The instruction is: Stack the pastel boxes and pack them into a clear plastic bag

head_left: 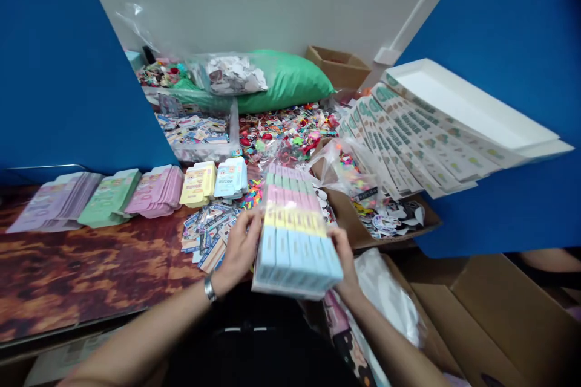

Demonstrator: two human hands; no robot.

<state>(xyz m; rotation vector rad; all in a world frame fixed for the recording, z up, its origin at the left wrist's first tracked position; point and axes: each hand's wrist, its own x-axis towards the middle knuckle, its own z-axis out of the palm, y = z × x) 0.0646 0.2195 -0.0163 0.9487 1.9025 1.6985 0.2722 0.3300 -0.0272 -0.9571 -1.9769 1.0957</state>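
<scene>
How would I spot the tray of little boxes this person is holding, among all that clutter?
Start at the dark mottled table and look to its near edge, in the middle of the view. There the left hand and right hand grip the tray of small boxes by its sides. Unlike the single-colour flat stacks beyond, its rows run green, pink, yellow, then blue.

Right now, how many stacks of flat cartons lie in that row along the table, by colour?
Lilac stack: 1
Green stack: 1
Pink stack: 1
Yellow stack: 1
Pale blue stack: 1
Total: 5
</scene>
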